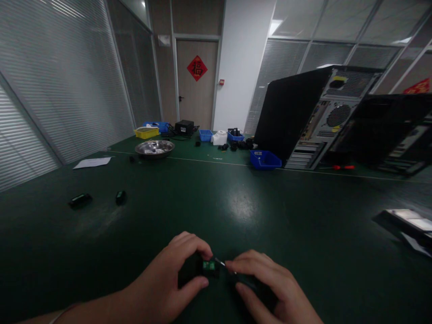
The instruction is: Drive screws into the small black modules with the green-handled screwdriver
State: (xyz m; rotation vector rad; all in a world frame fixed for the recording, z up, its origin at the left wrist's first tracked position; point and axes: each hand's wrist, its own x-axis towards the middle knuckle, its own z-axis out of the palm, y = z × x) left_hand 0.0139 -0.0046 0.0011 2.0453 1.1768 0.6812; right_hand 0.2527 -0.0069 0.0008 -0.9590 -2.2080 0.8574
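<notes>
My left hand (pixel 175 270) is at the front of the green table, its index finger and thumb curled around a small black casing (pixel 212 273). A green circuit board (pixel 208 265) shows in the casing's top. My right hand (pixel 266 281) pinches a thin tool with a metal shaft (pixel 220 262) and what looks like a dark handle, partly hidden under the fingers. The tool's tip reaches the casing's upper edge beside my left index finger. Its exact kind is too blurred to tell. Two similar dark pieces, one longer (pixel 80 200) and one shorter (pixel 120 197), lie farther left.
A metal bowl (pixel 154 149), a paper sheet (pixel 92 163) and a yellow bin (pixel 146 132) are at the far left. A blue bin (pixel 265 160) stands before a tall black computer case (pixel 293 112). A red-handled item (pixel 343 167) and a notebook-like stack (pixel 410 220) lie right.
</notes>
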